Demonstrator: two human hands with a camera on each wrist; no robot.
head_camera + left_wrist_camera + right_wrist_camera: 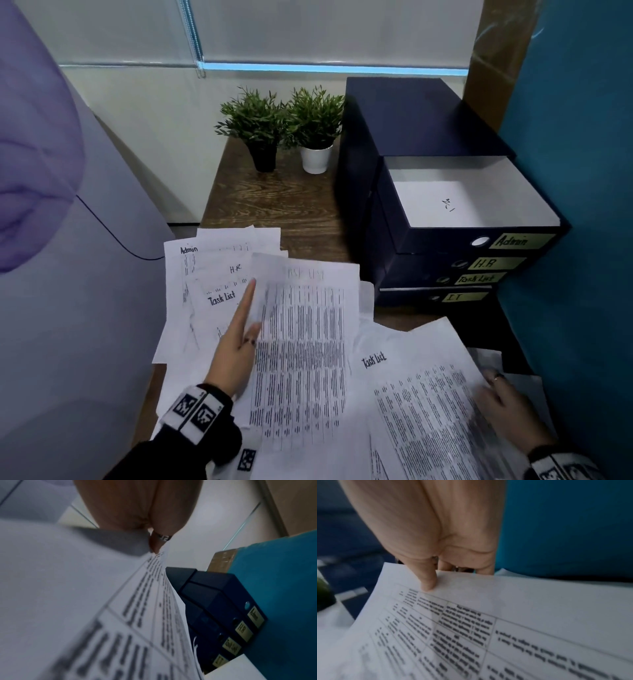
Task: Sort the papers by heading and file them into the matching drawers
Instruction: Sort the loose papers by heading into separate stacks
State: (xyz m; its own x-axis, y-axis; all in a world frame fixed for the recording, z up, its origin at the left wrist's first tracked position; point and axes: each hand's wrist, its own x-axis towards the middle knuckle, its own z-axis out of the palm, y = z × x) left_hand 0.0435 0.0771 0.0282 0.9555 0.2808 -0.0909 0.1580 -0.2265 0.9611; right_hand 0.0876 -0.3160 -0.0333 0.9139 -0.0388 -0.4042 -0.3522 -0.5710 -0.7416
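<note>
Mostly unsorted papers (219, 284) cover my desk (274, 198). My right hand (507, 407) pinches a Task List sheet (421, 387), my left hand (236, 346) holds another; the Admin drawer (472, 205) stands open with one sheet in it.

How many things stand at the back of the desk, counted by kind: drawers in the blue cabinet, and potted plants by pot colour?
Drawers in the blue cabinet: 4 (Admin, H.R, Task List, IT)
Plants in a black pot: 1
Plants in a white pot: 1
Total: 6
</note>
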